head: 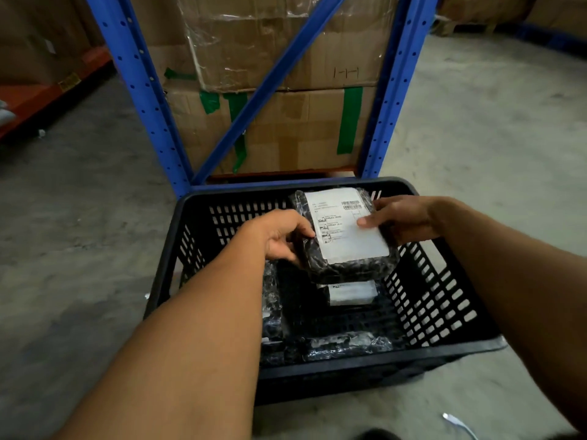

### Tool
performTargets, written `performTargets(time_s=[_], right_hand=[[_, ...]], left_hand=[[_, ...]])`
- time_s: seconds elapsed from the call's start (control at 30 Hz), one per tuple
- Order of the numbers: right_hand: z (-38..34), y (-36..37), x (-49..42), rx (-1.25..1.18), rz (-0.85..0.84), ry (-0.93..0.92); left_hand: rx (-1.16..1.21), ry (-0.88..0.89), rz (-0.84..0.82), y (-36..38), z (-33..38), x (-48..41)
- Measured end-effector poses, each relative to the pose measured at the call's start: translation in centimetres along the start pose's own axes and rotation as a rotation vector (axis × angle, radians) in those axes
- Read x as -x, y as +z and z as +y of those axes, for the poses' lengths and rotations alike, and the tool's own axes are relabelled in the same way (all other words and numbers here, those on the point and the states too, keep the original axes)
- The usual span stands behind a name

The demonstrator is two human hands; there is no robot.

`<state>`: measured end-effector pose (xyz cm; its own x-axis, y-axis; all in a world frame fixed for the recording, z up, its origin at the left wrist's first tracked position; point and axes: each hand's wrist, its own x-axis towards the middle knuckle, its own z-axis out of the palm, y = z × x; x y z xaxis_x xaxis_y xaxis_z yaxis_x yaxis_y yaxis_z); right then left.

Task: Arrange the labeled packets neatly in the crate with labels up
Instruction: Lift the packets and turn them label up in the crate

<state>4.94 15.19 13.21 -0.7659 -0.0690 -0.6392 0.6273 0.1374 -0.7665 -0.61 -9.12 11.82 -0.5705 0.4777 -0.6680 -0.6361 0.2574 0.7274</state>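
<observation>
A black slotted plastic crate (pixel 451 347) stands on the floor in front of me. Both hands hold a black bubble-wrapped packet (pixel 343 268) over its far half, white shipping label facing up. My left hand (pixel 279 235) grips the packet's left edge. My right hand (pixel 400 219) grips the right edge, thumb on the label. Below it in the crate lies a second packet (pixel 351 292) with a white label showing. More black wrapped packets (pixel 346 342) lie along the near side and one (pixel 270 308) at the left, partly hidden by my left forearm.
A blue steel rack (pixel 152 100) stands just behind the crate, with taped cardboard boxes (pixel 292 128) stacked inside it. Bare concrete floor (pixel 476 122) spreads left and right. An orange rack beam (pixel 47 90) runs at the far left. A small white object (pixel 457 423) lies near the bottom right.
</observation>
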Motion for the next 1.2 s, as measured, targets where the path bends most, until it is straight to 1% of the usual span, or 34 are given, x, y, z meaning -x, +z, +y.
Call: performTargets(time_s=[0.1, 0.2, 0.33, 0.47, 0.57, 0.63, 0.77, 0.83, 0.93, 1.03, 1.2], right_hand=[[1.8, 0.5, -0.8, 0.17, 0.112, 0.133], [3.2, 0.9, -1.7, 0.26, 0.191, 0.214], [4.9, 1.4, -3.5, 0.363, 0.277, 0.258], [6.3, 1.4, -5.9, 0.343, 0.352, 0.238], [7.1, 0.8, -7.4, 0.34, 0.383, 0.212], [7.9, 0.3, -8.3, 0.337, 0.374, 0.212], [8.5, -0.6, -9.3, 0.368, 0.353, 0.218], [8.6, -0.9, -9.6, 0.375, 0.333, 0.227], [8.6, -0.8, -9.8, 0.427, 0.323, 0.243], [8.6, -0.3, -9.8, 0.468, 0.351, 0.238], [8.5, 0.4, -9.7, 0.411, 0.392, 0.252]], left_hand=[[-0.099, -0.063, 0.011, 2.2, -1.6, -2.0], [-0.215, -0.08, 0.099, 3.7, -3.5, -4.0], [-0.287, -0.046, 0.267, 4.7, -5.5, -6.5], [-0.316, -0.033, 0.362, 5.0, -6.1, -8.8], [-0.343, -0.066, 0.376, 5.3, -6.6, -10.8], [-0.379, -0.089, 0.371, 5.5, -6.5, -11.9], [-0.442, -0.179, 0.304, 5.3, -5.7, -13.3], [-0.442, -0.201, 0.324, 5.3, -5.3, -13.2], [-0.451, -0.206, 0.339, 5.5, -5.5, -13.2], [-0.422, -0.202, 0.341, 5.6, -5.8, -13.4], [-0.376, -0.168, 0.367, 5.6, -6.4, -14.1]])
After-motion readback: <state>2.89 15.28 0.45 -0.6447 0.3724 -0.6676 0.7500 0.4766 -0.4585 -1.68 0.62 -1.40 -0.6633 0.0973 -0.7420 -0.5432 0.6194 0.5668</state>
